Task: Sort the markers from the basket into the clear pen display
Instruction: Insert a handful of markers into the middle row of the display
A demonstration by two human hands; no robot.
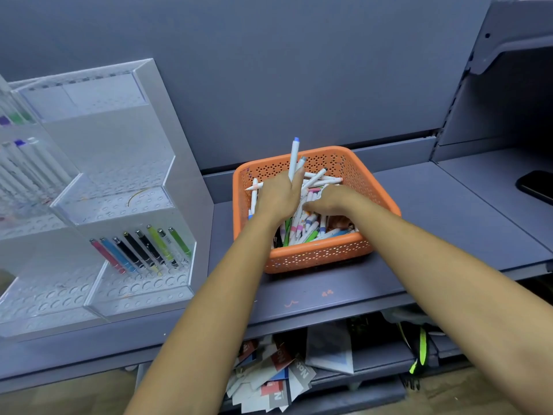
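Note:
An orange perforated basket sits on the grey shelf, full of white markers with coloured caps. My left hand is over the basket, shut on two white markers that stick upward, one blue-capped, one grey-capped. My right hand reaches down into the pile, fingers curled among the markers; its grip is hidden. The clear pen display stands to the left, stepped in tiers, with several coloured pens upright in a lower tier and white markers in a tier at far left.
A grey back panel rises behind the basket. A black phone lies on the shelf at far right. Below the shelf lie loose paper cards and a black-and-green item.

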